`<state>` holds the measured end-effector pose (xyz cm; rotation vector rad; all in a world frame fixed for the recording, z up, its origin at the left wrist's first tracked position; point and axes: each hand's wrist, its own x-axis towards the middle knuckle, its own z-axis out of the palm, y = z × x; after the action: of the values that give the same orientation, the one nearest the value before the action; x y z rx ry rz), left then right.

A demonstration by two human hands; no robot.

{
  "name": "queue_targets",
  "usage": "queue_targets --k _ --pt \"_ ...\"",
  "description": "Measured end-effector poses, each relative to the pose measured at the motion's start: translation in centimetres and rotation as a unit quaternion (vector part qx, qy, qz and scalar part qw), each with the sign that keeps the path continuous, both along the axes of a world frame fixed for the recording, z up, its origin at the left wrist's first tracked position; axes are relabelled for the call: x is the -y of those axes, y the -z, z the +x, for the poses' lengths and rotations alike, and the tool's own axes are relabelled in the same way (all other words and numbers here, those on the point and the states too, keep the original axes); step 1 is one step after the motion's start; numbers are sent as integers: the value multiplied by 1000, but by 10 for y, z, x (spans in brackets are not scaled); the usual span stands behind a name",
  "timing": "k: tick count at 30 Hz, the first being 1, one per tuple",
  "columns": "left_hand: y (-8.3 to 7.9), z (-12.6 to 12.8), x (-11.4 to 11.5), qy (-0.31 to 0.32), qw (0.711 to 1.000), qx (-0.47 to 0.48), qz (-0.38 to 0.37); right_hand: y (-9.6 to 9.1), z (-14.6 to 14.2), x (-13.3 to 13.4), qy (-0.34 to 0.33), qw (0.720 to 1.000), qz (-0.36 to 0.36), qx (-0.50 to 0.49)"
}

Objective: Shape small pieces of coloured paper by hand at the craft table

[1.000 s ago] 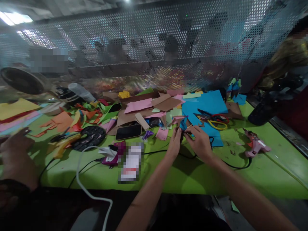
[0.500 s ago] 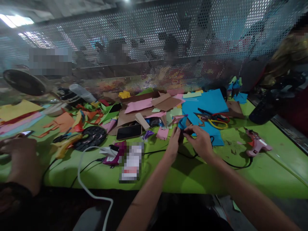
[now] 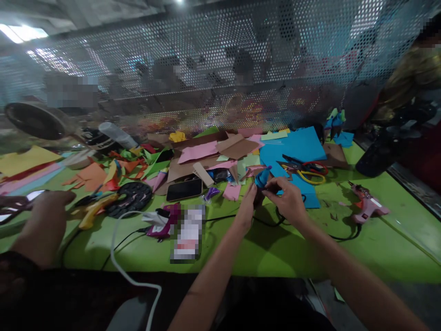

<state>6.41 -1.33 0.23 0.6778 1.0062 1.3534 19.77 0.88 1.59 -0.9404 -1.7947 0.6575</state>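
Note:
Between my hands, above the green table, is a blue paper cone (image 3: 262,178) with a purple tip pointing up and to the right. My left hand (image 3: 248,202) is closed around its lower left side. From the right, my right hand (image 3: 285,195) pinches at the cone's base with thumb and fingers; the exact spot is partly hidden. Just behind lie blue paper sheets (image 3: 292,145) and scissors with yellow and red handles (image 3: 312,174). A pink glue gun (image 3: 369,207) rests to the right of my hands.
The green table (image 3: 144,253) carries coloured paper scraps, a black phone (image 3: 185,189), a purple glue gun (image 3: 164,223), a yellow glue gun (image 3: 97,209) and cables. At far left is another person's hand (image 3: 48,211). A perforated metal screen (image 3: 206,105) stands behind; a dark bottle (image 3: 374,151) stands right.
The blue cone has tilted slightly to the right and shows more of itself; my hands have barely moved. At the left, the other person's hand has shifted right, with a phone showing beside it.

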Motion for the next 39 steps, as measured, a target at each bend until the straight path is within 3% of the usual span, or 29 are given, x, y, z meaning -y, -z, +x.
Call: queue_targets --k 14,29,39 --pt "13 -5 -1 51 998 11 23 2 0 -2 -9 1000 -10 -8" --pt "7 -10 -1 79 994 81 -1 -1 2 -2 -12 998 -29 -46" --pt "1 -8 1 55 995 80 20 1 1 -1 9 998 16 54"
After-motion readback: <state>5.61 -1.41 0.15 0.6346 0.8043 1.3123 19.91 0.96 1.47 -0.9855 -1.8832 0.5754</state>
